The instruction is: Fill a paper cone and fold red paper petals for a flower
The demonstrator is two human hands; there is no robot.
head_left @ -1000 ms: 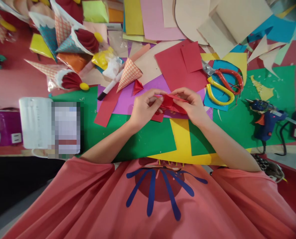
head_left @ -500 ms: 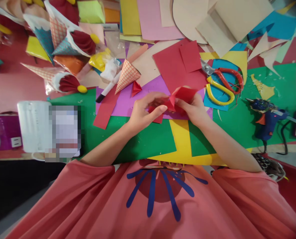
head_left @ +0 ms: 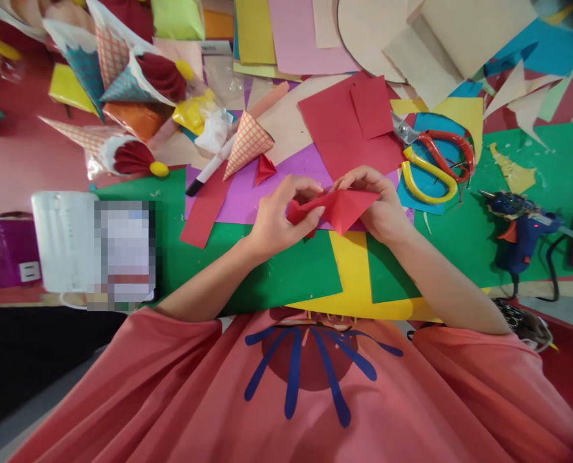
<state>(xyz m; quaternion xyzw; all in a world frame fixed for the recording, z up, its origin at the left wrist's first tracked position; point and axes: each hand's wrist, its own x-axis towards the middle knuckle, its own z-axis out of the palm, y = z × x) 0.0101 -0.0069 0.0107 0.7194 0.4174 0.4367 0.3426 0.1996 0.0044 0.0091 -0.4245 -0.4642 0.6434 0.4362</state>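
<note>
Between my two hands is a piece of folded red paper (head_left: 346, 209), with creases running across it and a point hanging down. My left hand (head_left: 286, 215) pinches its left end between thumb and fingers. My right hand (head_left: 380, 206) grips the upper right side, its fingers curled behind the paper. Beyond my left hand lie a small folded red paper piece (head_left: 265, 168) and a checked paper cone (head_left: 248, 146). A red paper strip (head_left: 204, 215) is to the left, and larger red sheets (head_left: 327, 122) lie just past my hands on purple paper (head_left: 247, 209).
Red-handled scissors (head_left: 443, 154) and a yellow-handled pair (head_left: 428, 180) lie to the right, with a blue glue gun (head_left: 522, 235) further out. A marker (head_left: 209, 168), several finished cones (head_left: 122, 83) and a phone (head_left: 129, 254) are on the left. Green sheets (head_left: 286, 270) cover the near table.
The red paper has turned and opened out, now showing a broad creased face toward me. My right hand has shifted its grip to behind the paper's upper edge; my left keeps its pinch.
</note>
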